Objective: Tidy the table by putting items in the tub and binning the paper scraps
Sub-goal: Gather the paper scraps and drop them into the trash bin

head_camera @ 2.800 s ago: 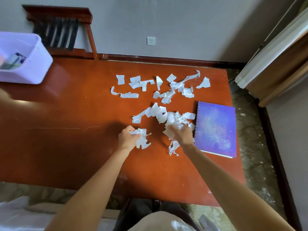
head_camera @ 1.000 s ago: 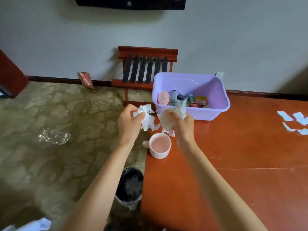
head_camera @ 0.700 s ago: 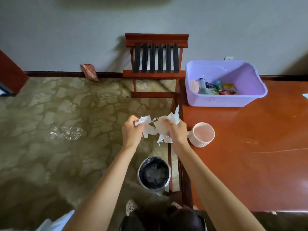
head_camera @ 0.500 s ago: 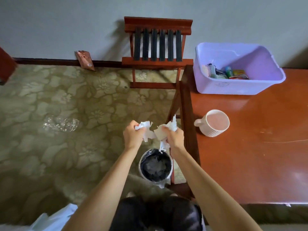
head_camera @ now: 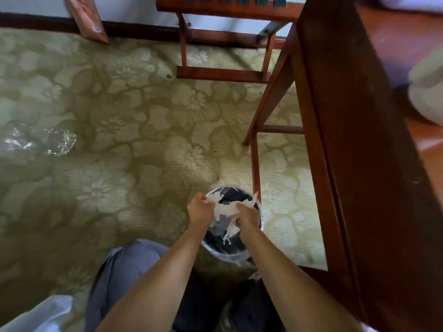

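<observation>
Paper scraps [head_camera: 224, 210] sit between left hand [head_camera: 200, 210] and right hand [head_camera: 247, 216], above bin [head_camera: 224, 256].

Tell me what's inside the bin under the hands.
Only a black liner shows inside the bin. The left hand and right hand hold paper scraps over its mouth, covering the middle. Whether any scraps lie at the bottom cannot be seen.

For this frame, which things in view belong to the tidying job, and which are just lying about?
Job in hand:
- paper scraps, gripped by the left hand and the right hand
- bin, directly under them
- table, beside the bin

Lying about:
- crumpled clear plastic on the carpet
- brown packet at the carpet's far edge
- wooden rack
</observation>
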Available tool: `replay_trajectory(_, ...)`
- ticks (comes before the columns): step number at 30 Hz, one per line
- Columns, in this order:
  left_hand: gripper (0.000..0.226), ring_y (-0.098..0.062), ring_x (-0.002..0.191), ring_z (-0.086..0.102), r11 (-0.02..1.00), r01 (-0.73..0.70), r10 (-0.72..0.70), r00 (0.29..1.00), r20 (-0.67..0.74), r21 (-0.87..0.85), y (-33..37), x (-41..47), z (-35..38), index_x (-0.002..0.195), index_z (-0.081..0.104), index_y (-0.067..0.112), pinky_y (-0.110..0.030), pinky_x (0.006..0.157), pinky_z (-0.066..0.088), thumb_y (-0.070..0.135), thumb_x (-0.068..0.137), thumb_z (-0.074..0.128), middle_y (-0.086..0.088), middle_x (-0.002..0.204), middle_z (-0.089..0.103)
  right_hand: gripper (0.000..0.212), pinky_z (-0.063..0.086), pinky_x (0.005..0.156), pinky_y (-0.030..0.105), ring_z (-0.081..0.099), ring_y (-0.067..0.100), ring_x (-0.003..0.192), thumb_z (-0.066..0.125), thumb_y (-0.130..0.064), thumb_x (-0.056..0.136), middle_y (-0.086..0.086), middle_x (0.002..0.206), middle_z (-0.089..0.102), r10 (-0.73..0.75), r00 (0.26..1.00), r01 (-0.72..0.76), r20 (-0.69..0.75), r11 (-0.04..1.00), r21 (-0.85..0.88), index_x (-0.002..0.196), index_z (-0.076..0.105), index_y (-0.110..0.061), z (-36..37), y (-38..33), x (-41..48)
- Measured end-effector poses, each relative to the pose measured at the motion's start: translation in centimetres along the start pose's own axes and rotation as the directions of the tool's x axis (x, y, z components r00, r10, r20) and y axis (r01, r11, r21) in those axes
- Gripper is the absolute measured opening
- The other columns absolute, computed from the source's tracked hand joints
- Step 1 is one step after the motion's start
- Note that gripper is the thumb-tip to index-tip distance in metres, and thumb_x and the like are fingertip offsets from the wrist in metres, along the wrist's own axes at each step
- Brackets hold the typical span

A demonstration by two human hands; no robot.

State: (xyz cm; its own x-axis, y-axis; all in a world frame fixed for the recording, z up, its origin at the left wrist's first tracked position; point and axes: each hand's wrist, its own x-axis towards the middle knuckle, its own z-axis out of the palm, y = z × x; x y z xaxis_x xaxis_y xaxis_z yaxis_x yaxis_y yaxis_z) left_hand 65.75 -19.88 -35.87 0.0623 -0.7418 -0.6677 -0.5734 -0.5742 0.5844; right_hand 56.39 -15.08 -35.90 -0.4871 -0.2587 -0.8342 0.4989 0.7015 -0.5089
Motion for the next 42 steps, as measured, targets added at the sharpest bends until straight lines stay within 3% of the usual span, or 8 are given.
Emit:
replay_trajectory(6, 0.016, -0.029, 0.087, 0.066, 0.996, 0.087, -0.086, 0.986, 0.145, 0.003, -5.8, 6.3, 4.3, 0.100, 0.061, 0.003, -0.038, 0.078, 0.056, 0.003, 0.090, 0.049, -0.014, 0.087, 0.066, 0.026, 0.054, 0.068, 0.035, 0.056, 0.019, 0.062, 0.054, -0.025, 0.091, 0.010, 0.076, 0.060, 0.096, 0.995, -0.094, 0.012, 0.989, -0.111, 0.107, 0.056, -0.003, 0.4, 3.2, 7.6)
replay_trajectory(12, 0.027, -0.030, 0.105, 0.060, 0.988, 0.008, -0.038, 0.980, 0.193, 0.151, -5.4, 4.5, 2.9, 0.086, 0.068, 0.022, -0.033, 0.089, 0.045, 0.011, 0.088, 0.044, -0.008, 0.099, 0.067, 0.042, 0.047, 0.091, 0.045, 0.050, 0.033, 0.115, 0.044, -0.026, 0.097, 0.018, 0.134, 0.047, 0.182, 0.968, -0.174, 0.172, 0.983, -0.061, 0.135, 0.044, -0.008, -0.4, 1.9, 4.9)
replay_trajectory(17, 0.043, -0.027, 0.123, 0.051, 0.988, 0.006, -0.028, 0.990, 0.136, 0.156, 0.9, -0.7, -1.4, 0.136, 0.045, 0.012, -0.028, 0.095, 0.039, 0.005, 0.095, 0.038, -0.004, 0.134, 0.053, 0.036, 0.047, 0.084, 0.041, 0.048, 0.027, 0.099, 0.037, -0.024, 0.099, 0.013, 0.118, 0.046, 0.218, 0.968, -0.219, 0.124, 0.976, -0.006, 0.133, 0.042, -0.013, -0.9, -1.7, -0.6)
replay_trajectory(24, 0.055, -0.032, 0.118, 0.055, 0.995, 0.090, -0.092, 0.995, 0.046, 0.039, 10.8, -12.2, -8.6, 0.142, 0.035, 0.014, -0.036, 0.098, 0.046, 0.001, 0.089, 0.038, -0.015, 0.135, 0.052, 0.035, 0.049, 0.092, 0.039, 0.052, 0.030, 0.116, 0.042, -0.023, 0.099, 0.013, 0.125, 0.052, 0.207, 0.972, -0.209, 0.111, 0.978, 0.004, 0.128, 0.049, -0.006, -4.4, -8.7, -13.3)
replay_trajectory(28, 0.036, -0.023, 0.099, 0.058, 0.995, -0.092, 0.093, 0.995, 0.022, -0.022, 19.3, -21.4, -12.2, 0.128, 0.049, 0.007, -0.020, 0.078, 0.039, 0.004, 0.092, 0.045, -0.012, 0.114, 0.064, 0.026, 0.054, 0.088, 0.040, 0.063, 0.033, 0.103, 0.043, -0.007, 0.094, 0.022, 0.111, 0.064, -0.017, 0.985, 0.035, 0.173, 0.994, -0.100, 0.113, 0.059, 0.001, -9.0, -15.2, -22.5)
replay_trajectory(31, 0.025, -0.022, 0.097, 0.063, 0.951, -0.293, 0.297, 0.954, 0.029, -0.095, 24.4, -25.9, -13.7, 0.113, 0.059, 0.011, -0.029, 0.087, 0.047, 0.008, 0.091, 0.048, -0.011, 0.110, 0.067, 0.015, 0.050, 0.065, 0.022, 0.063, 0.018, 0.076, 0.046, -0.006, 0.093, 0.013, 0.097, 0.063, -0.267, 0.943, 0.282, 0.200, 0.958, -0.046, 0.097, 0.060, -0.011, -13.2, -20.2, -27.6)
replay_trajectory(35, 0.022, -0.023, 0.092, 0.065, 0.841, -0.522, 0.535, 0.841, 0.077, -0.143, 29.4, -30.0, -13.8, 0.095, 0.060, 0.021, -0.040, 0.088, 0.052, 0.004, 0.089, 0.047, -0.001, 0.091, 0.068, 0.015, 0.053, 0.068, 0.019, 0.064, 0.018, 0.077, 0.052, -0.004, 0.090, 0.010, 0.090, 0.067, -0.519, 0.847, 0.525, 0.114, 0.851, -0.027, 0.090, 0.066, -0.009, -19.6, -24.6, -32.0)
replay_trajectory(42, 0.017, -0.010, 0.090, 0.061, 0.702, -0.712, 0.689, 0.678, 0.255, -0.005, 33.7, -35.3, -7.0, 0.100, 0.065, 0.015, -0.023, 0.082, 0.050, 0.012, 0.091, 0.051, 0.003, 0.100, 0.065, 0.012, 0.052, 0.075, 0.034, 0.063, 0.014, 0.068, 0.054, -0.007, 0.088, 0.003, 0.075, 0.067, -0.646, 0.760, 0.621, -0.077, 0.756, -0.207, 0.083, 0.063, -0.012, -30.4, -26.6, -32.4)
